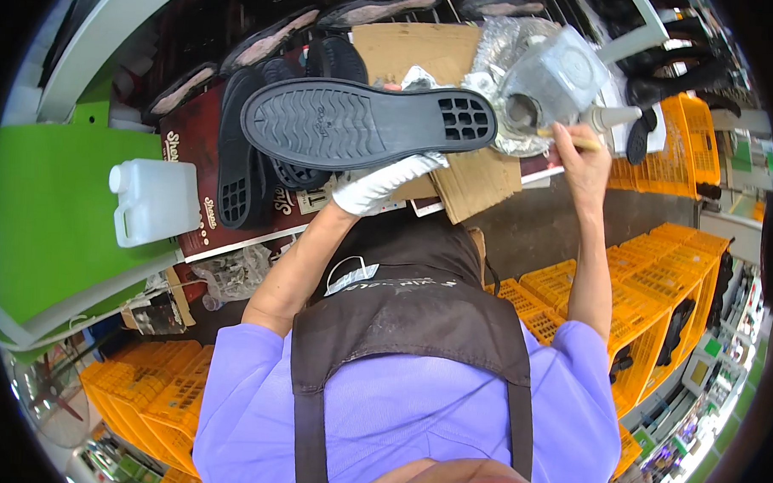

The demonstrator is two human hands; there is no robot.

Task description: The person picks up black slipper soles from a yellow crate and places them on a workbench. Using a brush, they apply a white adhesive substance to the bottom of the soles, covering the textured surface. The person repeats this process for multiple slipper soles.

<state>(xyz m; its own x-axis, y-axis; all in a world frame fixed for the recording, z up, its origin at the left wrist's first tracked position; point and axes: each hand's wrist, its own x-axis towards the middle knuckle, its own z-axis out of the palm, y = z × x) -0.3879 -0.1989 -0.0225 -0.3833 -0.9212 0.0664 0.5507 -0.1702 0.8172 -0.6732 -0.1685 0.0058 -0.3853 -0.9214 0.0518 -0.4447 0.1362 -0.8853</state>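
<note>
My left hand (387, 187), in a white glove, is closed on a dark grey shoe sole (322, 127) and holds it up with its treaded underside showing. Most of the fingers are behind the sole. At the right, my bare right hand (583, 163) pinches a brush (586, 142) by its pale wooden handle. The brush's tip points to the mouth of a clear plastic container (564, 71) lying on its side, and its bristles cannot be made out. Beneath the held sole and to its left lie several more dark soles (234, 172).
A white plastic jug (158, 204) stands on the left by a green surface (51, 221). Cardboard (465, 189) covers part of the worktable. A pale nozzle bottle (616, 117) lies at right. Footwear pieces (274, 42) rest on a rack behind. Orange crates (658, 268) stand right.
</note>
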